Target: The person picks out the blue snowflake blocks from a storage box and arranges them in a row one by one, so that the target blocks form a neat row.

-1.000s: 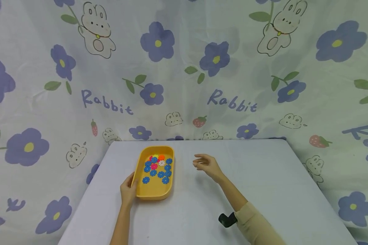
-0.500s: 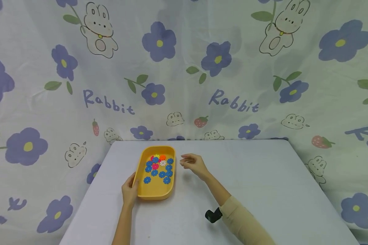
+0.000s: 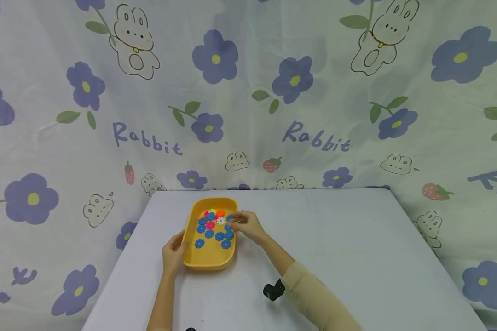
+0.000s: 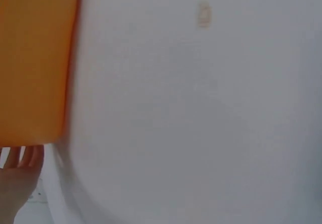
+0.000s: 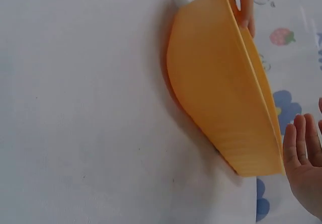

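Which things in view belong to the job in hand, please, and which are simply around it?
In the job:
tray, held by the left hand
discs in the tray
right hand, over the tray's edge

Just around:
table
curtain
black device by the right sleeve

My left grip point(image 3: 174, 252) holds the left side wall of a yellow, rounded rectangular tray point(image 3: 207, 258) on the white tabletop point(image 3: 339, 243). My right grip point(image 3: 248, 226) reaches over its right rim, fingertips above some small blue, notched, flower-shaped discs point(image 3: 199, 243); I can't tell whether they touch. More blue discs lie in the tray, with a white notched disc point(image 3: 221, 220), a pink notched disc point(image 3: 210, 225) and an orange piece point(image 3: 220, 213) among those toward the far end. A black device point(image 3: 274, 290) sits by my beige right sleeve point(image 3: 314, 296). Behind hangs a white cloth point(image 3: 248, 92) printed with purple flowers, rabbits, strawberries and the word "Rabbit".
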### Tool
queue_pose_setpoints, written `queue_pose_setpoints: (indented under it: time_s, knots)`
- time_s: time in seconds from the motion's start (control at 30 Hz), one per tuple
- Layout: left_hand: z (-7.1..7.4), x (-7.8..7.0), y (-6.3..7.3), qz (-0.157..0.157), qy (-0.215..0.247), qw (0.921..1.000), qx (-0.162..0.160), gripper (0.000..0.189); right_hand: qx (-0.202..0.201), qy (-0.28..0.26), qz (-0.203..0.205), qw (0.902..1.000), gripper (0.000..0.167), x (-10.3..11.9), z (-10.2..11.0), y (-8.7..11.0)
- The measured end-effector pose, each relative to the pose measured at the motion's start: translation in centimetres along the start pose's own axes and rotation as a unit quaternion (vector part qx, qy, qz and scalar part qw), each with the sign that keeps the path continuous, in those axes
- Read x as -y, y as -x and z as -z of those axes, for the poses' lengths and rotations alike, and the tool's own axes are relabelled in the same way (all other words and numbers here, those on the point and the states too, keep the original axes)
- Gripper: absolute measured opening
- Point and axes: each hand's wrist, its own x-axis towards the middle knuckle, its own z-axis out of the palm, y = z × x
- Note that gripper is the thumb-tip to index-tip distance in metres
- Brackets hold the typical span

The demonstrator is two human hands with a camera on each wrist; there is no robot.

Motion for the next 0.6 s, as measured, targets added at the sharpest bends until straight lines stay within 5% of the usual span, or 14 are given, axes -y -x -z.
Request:
queue_pose_setpoints:
  time_s: [0.13,0.3,0.6]
  knots:
    - [0.2,0.0,-1.5,-0.012,0.022,0.9995,-0.021,0.032,0.001,0.003,-0.001,1.0,0.034,-0.2,-0.6,-0.4]
    - [-0.1,0.1,-2.8,-0.004,0.03,0.9995,-0.004,0.042,0.003,-0.002,-0.005,1.0,0.034,-0.2,-1.4,-0.9]
    - [-1.0,0.0,-2.3,0.01,0.02,0.9997,-0.011,0.039,0.01,-0.021,-0.018,0.9996,0.034,-2.1,-2.7,-2.4]
